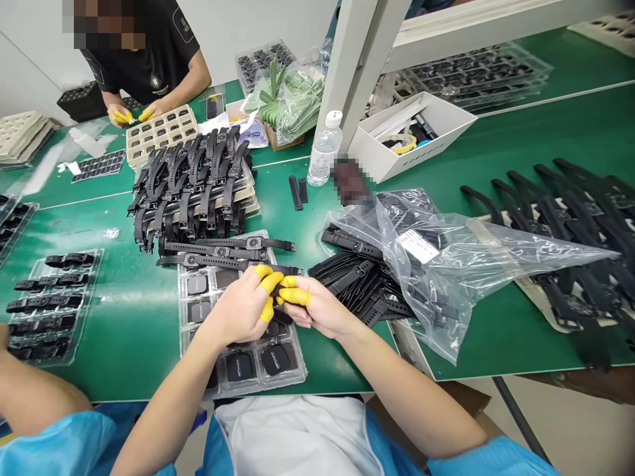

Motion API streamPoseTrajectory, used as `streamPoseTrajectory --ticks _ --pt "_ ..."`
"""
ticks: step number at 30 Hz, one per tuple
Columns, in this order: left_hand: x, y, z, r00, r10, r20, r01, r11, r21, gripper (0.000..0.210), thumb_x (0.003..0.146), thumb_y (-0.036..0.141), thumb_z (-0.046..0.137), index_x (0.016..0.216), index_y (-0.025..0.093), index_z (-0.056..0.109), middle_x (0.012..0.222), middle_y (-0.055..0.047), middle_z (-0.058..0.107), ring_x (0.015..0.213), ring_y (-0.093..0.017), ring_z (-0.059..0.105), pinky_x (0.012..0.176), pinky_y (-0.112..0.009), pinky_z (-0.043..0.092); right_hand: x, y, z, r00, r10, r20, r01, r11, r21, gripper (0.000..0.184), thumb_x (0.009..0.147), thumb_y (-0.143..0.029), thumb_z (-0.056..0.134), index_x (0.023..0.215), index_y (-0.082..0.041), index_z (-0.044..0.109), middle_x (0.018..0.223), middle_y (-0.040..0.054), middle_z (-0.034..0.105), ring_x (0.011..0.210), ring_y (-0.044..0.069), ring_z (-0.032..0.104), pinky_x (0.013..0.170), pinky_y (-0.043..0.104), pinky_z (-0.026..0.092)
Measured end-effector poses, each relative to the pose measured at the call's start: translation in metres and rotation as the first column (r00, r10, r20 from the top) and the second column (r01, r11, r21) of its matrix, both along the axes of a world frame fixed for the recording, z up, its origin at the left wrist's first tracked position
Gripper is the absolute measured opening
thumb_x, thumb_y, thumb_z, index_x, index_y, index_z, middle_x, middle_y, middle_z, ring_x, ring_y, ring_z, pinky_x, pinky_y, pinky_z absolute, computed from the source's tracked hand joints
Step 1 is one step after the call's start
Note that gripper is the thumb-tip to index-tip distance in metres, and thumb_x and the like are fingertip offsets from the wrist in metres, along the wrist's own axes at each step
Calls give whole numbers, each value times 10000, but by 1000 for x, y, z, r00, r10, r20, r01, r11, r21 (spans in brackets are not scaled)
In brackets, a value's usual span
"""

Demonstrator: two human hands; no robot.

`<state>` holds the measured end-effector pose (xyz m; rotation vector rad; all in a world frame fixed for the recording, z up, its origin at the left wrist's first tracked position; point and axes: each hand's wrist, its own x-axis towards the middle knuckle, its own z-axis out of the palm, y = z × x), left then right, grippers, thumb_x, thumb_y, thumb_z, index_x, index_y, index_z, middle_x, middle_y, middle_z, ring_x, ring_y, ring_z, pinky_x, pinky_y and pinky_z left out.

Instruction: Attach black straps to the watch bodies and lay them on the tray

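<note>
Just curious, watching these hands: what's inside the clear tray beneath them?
The clear tray holds dark square pieces. The left hand and watches across its far end cover parts of it, hiding whatever lies there.

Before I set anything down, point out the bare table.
Green table lies bare between the left tray and middle tray; a smaller patch shows between the plastic bag and watches at right. It's crowded around the left hand and right hand, with the watch stack beyond and strap pile alongside.
</note>
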<state>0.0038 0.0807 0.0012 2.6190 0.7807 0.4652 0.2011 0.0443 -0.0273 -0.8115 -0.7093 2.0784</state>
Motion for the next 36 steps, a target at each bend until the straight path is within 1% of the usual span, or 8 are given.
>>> streamPoseTrajectory --ticks 6,15,20,23,27,31,33,36 --pt "0 1 1 991 -4 135 18 995 -102 466 1024 178 379 1487 168 438 1307 -163 585 1215 -269 590 1027 -454 562 0 -1 -1 996 -36 -79 33 999 -41 313 822 -440 768 848 -208 560 430 -121 423 349 54 250 367 185 198" --pt "6 -3 1 989 51 -139 -31 989 143 372 975 205 458 1308 101 588 1133 -183 644 1054 -317 626 885 -485 610 -1 0 2 1000 -13 19 14 998 -61 314 820 -431 756 819 -214 530 446 -123 408 376 47 221 375 172 180" --pt "2 0 4 1000 -2 13 2 1000 -28 437 1027 211 415 1457 159 466 1245 -157 635 1176 -275 629 998 -446 594 -3 -3 -1 999 -29 37 27 999 39 337 879 -506 715 861 -221 536 453 -126 402 372 67 247 389 201 219" --pt "0 0 9 999 13 44 -10 999 -47 527 1035 218 432 1554 181 344 1324 -170 623 1231 -276 637 1017 -439 590 -2 -5 -4 978 -147 148 106 961 256 306 932 -518 675 929 -232 565 520 -93 488 425 102 367 454 238 329" --pt "-15 4 27 986 122 -115 -125 992 -17 557 1002 140 411 1555 183 364 1329 -154 667 1177 -274 686 944 -408 607 11 -2 -4 806 -329 492 -47 792 608 196 975 -421 657 1056 -243 660 817 12 689 699 180 590 667 310 455" --pt "-49 21 52 929 210 -305 -207 977 43 363 987 134 441 1294 197 625 1141 -96 743 1017 -256 702 878 -385 583 23 5 -6 592 -408 695 -309 682 663 212 1026 -373 547 1015 -231 704 880 46 691 705 191 588 678 324 441" --pt "-68 29 58 887 227 -402 -201 974 106 299 978 124 445 1121 207 693 1036 -92 745 982 -271 678 869 -407 554 21 6 -10 501 -485 717 -346 647 679 267 1041 -376 511 1017 -218 724 900 63 669 669 184 572 651 323 435" --pt "-91 38 56 847 273 -456 -262 961 89 280 992 143 433 1119 201 676 1025 -95 737 936 -265 664 845 -396 526 4 6 -17 415 -584 698 -362 597 715 313 1059 -381 488 1115 -195 733 948 108 688 713 214 614 658 339 453"
